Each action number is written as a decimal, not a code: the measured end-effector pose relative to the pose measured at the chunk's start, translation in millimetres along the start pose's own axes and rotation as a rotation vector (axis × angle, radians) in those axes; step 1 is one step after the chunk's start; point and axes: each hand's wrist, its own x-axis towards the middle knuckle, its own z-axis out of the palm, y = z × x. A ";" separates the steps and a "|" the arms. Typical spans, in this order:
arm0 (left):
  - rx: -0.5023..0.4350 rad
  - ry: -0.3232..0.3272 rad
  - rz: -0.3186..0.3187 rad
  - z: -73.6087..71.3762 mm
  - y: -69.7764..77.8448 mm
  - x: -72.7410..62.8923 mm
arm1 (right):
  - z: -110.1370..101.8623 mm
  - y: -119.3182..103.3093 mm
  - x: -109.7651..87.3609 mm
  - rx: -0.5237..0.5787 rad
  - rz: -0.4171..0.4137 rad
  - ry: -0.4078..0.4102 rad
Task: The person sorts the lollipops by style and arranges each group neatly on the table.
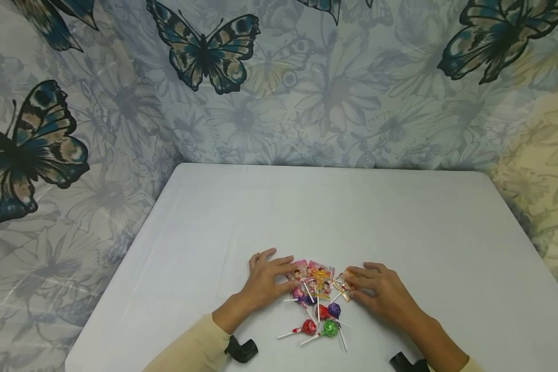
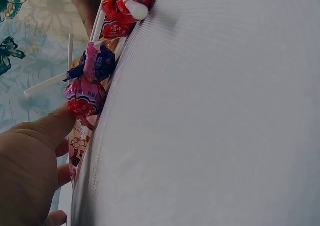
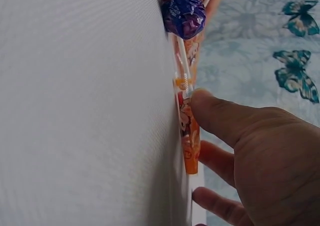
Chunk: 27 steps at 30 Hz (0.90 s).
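My left hand (image 1: 264, 280) rests at the left side of a small pile of sweets, its fingertips touching a pink printed candy packet (image 1: 299, 269). In the left wrist view the thumb lies beside a pink-wrapped lollipop (image 2: 86, 98). My right hand (image 1: 383, 292) is at the pile's right side, fingers extended over an orange candy packet (image 3: 190, 148), the thumb against its face. Between the hands lie more orange and pink packets (image 1: 321, 274). Nearer me are several lollipops with white sticks, among them a green one (image 1: 330, 328), a red one (image 1: 309, 326) and a purple one (image 1: 334, 310).
The sweets lie on a white-covered table (image 1: 260, 206), towards its near side. Butterfly-and-flower patterned walls (image 1: 279, 103) stand behind and to the left. Black wrist mounts (image 1: 243, 350) show beneath both forearms.
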 end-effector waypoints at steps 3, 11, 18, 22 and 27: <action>0.012 0.008 0.010 0.6 1.0 0.8 | -0.7 -0.5 -0.3 -0.010 -0.004 0.008; 0.012 0.052 0.058 2.3 3.4 0.8 | -1.0 -1.2 -1.5 -0.008 0.002 0.008; 0.000 0.047 0.052 3.4 3.9 0.7 | 0.0 -3.0 -2.4 -0.011 0.030 -0.005; 0.002 0.041 0.046 2.9 4.0 0.5 | 0.0 -2.4 -2.0 -0.010 0.024 -0.001; -0.001 0.046 0.051 2.8 3.3 0.2 | -0.4 -3.3 -2.1 -0.017 0.030 -0.013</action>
